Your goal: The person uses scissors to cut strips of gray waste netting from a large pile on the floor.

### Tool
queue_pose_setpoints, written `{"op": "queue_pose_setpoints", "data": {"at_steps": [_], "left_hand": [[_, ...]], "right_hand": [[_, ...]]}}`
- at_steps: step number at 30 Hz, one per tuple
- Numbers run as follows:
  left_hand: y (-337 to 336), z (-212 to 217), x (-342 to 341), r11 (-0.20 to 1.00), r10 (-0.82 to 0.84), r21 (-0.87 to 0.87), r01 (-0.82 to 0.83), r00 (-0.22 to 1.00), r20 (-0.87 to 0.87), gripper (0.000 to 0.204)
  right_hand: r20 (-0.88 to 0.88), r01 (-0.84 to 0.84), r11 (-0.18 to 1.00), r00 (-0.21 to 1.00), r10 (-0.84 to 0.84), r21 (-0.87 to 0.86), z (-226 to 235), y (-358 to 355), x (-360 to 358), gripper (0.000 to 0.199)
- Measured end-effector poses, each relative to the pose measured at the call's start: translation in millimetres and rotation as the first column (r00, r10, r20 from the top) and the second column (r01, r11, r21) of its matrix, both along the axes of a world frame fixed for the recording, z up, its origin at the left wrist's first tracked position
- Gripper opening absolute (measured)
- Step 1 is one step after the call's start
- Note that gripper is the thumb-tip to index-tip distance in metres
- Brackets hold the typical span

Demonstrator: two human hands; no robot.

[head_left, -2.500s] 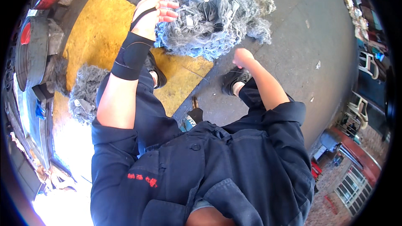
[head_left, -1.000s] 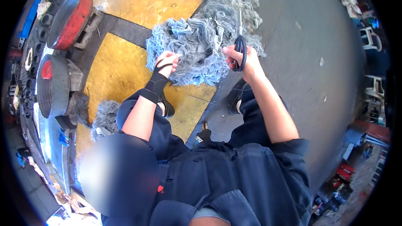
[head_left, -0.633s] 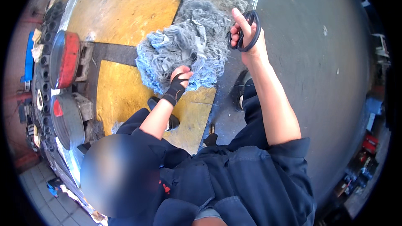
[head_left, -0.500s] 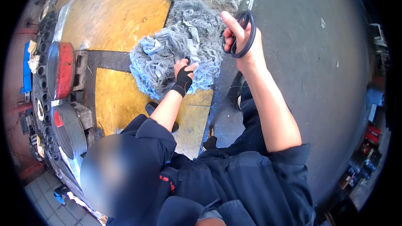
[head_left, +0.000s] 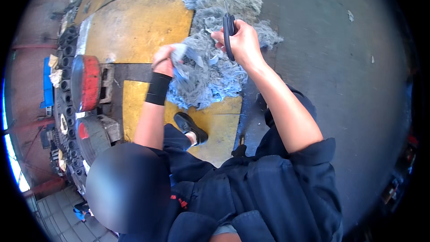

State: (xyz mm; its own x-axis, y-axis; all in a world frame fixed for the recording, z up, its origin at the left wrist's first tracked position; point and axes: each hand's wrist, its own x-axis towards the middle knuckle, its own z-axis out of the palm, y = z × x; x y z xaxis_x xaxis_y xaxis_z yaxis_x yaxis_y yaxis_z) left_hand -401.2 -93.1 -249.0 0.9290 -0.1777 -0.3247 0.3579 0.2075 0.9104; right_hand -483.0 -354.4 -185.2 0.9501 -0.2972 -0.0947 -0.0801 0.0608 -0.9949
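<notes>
Scissors [head_left: 228,31] raised over blue-grey rag bundle [head_left: 208,74]
Right hand [head_left: 242,42] fingers grip the handles, blades up; left hand [head_left: 165,60] clenches a tuft, lifting it clear.

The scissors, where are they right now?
In the head view the scissors sit upper centre, held in the right hand, blades pointing away over the grey-blue pile of fibre waste.

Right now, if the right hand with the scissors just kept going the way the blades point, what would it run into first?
The right hand holds black-handled scissors pointing away from the person. Their blades already lie over the grey-blue heap of frayed fibre, so that heap would probably come first, though depth is hard to judge.
</notes>
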Motion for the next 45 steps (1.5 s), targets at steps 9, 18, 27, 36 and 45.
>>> {"op": "queue_pose_setpoints", "data": {"at_steps": [9, 18, 27, 36, 45], "left_hand": [[56.7, 204.2, -16.7, 0.997, 0.025, 0.071, -0.04, 0.98, 0.197, 0.016], [3.3, 317.1, -83.8, 0.986, 0.017, 0.144, -0.083, 0.911, 0.413, 0.02], [-20.9, 269.2, -116.7, 0.991, -0.135, 0.06, 0.123, 0.958, 0.253, 0.027], [61.9, 234.9, -104.1, 0.894, -0.216, 0.424, 0.147, 0.969, 0.121, 0.026], [70.9, 224.4, -104.9, 0.562, -0.56, 0.777, -0.284, 0.561, 0.61, 0.051]], "right_hand": [[0.071, -0.06, 0.944, 0.994, 0.088, -0.324, -7.8, 37.5, -1.7, 0.042], [0.255, -0.102, 0.975, 0.955, 0.152, -0.199, 4.6, 93.5, -13.9, 0.066], [0.304, 0.084, 0.969, 0.953, -0.01, -0.232, -14.3, 116.4, 1.6, 0.036], [0.692, 0.147, 0.981, 0.696, -0.193, 0.127, 56.8, 17.8, 4.8, 0.023], [0.679, 0.432, 0.766, 0.734, 0.009, -0.476, 128.7, 3.0, 25.8, 0.027]]}}
